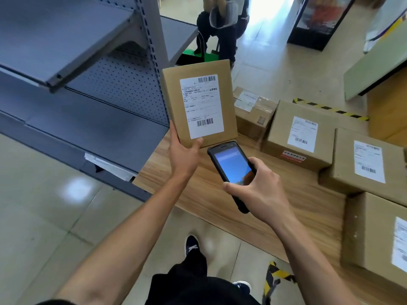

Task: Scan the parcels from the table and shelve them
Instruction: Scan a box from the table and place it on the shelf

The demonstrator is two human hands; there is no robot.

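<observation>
My left hand (184, 156) grips the bottom edge of a flat cardboard parcel (174, 100), held upright above the wooden table (220, 194). Its white label (201, 105) with two barcodes faces me. My right hand (259, 188) holds a black handheld scanner (231, 168) with a lit blue screen, its top end just below the parcel. Several other labelled cardboard parcels lie on the table to the right, among them one in the middle (301, 137) and one at the near right (372, 236). Grey metal shelving (77, 69) stands to the left with bare shelves.
A person (222, 25) sits on a stool beyond the table's far end, next to a green bin (193, 56). Yellow-black tape (330, 109) marks the floor at the right. A black cabinet (317, 20) stands at the back right. My foot (191, 245) is on the tiled floor.
</observation>
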